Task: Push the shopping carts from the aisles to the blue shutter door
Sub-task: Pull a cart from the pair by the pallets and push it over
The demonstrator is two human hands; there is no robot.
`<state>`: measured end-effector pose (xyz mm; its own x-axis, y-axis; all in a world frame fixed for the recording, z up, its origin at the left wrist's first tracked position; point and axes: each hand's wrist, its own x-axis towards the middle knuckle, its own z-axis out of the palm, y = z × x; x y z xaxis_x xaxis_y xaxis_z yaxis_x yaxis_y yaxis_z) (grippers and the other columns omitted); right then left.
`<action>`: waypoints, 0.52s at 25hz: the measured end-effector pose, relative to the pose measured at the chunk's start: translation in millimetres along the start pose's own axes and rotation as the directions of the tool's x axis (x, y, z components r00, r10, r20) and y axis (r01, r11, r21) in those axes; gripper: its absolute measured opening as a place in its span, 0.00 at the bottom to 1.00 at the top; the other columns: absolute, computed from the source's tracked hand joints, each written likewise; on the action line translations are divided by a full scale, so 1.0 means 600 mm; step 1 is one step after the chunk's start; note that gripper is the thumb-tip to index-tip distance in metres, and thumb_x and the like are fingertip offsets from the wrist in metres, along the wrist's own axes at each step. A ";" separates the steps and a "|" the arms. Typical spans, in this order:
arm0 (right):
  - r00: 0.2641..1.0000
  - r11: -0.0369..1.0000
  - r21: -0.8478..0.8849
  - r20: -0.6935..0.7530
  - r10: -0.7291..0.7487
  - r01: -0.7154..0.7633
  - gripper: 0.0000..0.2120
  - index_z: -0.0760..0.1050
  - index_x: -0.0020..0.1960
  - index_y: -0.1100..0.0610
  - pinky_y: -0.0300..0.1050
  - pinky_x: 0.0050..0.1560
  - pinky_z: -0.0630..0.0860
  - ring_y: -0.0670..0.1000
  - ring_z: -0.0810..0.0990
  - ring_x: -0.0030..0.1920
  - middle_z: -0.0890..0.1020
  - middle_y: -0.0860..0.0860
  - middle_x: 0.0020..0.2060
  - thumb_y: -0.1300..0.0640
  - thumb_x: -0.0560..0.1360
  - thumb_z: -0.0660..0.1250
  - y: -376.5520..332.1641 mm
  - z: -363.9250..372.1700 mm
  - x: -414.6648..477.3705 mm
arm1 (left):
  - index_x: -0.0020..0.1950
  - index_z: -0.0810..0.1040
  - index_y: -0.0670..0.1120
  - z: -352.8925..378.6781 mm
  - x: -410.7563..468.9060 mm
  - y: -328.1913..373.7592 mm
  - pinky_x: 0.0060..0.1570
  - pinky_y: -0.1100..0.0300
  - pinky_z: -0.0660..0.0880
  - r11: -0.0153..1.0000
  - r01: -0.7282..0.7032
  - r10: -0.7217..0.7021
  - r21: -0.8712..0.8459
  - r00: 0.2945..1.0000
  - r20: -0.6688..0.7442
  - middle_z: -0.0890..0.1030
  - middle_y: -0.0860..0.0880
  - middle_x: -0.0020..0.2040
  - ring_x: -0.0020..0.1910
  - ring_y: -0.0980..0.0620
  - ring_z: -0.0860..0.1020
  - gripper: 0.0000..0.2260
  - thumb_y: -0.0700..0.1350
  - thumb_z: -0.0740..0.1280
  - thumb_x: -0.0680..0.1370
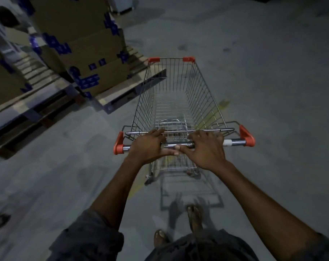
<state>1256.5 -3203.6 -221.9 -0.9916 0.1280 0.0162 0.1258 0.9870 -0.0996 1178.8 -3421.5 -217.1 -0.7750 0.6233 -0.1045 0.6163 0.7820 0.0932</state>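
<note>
Head view: the cart point(171, 110) is kept out on open floor point(263, 81), just right of the boxes point(84, 53), presumably so they get cleared. The left grip point(150, 146) and right grip point(205, 149) are clamped on the bar point(235, 142), side by side mid-bar, so it's probably pushed straight.

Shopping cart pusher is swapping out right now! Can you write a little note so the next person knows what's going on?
Left hand: grips the handle bar, left of middle.
Right hand: grips the same bar, close beside the left.
Shopping cart: empty, on the concrete floor, nose pointing ahead. Stacked cardboard boxes on wooden pallets stand at its front left.
Done: cart is in hand.
Left: the blue shutter door is not in view. Push the cart there, probably steering a bit right of the pallets.
</note>
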 end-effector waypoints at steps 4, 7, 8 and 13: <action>0.993 0.998 0.033 0.107 0.043 -0.047 0.45 0.80 0.62 0.44 0.74 0.70 0.59 0.58 0.69 0.74 0.68 0.51 0.77 0.15 0.68 0.42 0.045 -0.007 0.013 | 0.63 0.82 0.50 -0.006 0.046 0.027 0.65 0.46 0.72 0.999 -0.050 0.050 0.002 0.998 0.025 0.65 0.52 0.80 0.77 0.50 0.65 0.43 0.81 0.52 0.70; 0.990 0.997 0.038 0.127 0.058 -0.063 0.47 0.80 0.62 0.44 0.73 0.71 0.61 0.59 0.70 0.74 0.67 0.52 0.78 0.15 0.68 0.40 0.077 -0.018 0.020 | 0.61 0.83 0.51 -0.002 0.082 0.043 0.64 0.48 0.73 0.997 -0.073 0.073 -0.003 0.997 0.025 0.64 0.54 0.80 0.77 0.51 0.65 0.42 0.82 0.53 0.70; 0.990 0.997 0.039 0.129 0.056 -0.062 0.46 0.81 0.62 0.45 0.70 0.70 0.64 0.59 0.72 0.72 0.67 0.52 0.78 0.16 0.69 0.40 0.087 -0.023 0.024 | 0.61 0.84 0.51 -0.001 0.094 0.048 0.64 0.49 0.73 0.997 -0.076 0.076 -0.001 0.997 0.026 0.64 0.55 0.81 0.76 0.52 0.66 0.42 0.82 0.52 0.70; 0.996 0.998 0.056 0.085 0.016 -0.020 0.46 0.84 0.51 0.48 0.55 0.57 0.76 0.57 0.81 0.58 0.76 0.52 0.69 0.16 0.70 0.42 0.150 -0.032 0.055 | 0.58 0.85 0.50 -0.008 0.158 0.082 0.62 0.50 0.75 0.994 -0.108 0.109 -0.018 0.993 0.043 0.65 0.56 0.80 0.73 0.52 0.69 0.42 0.82 0.54 0.70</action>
<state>1235.7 -3108.5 -211.3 -0.9884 0.1346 -0.0704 0.1442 0.9772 -0.1558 1134.8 -3324.0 -217.7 -0.6965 0.7045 -0.1361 0.6940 0.7097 0.1214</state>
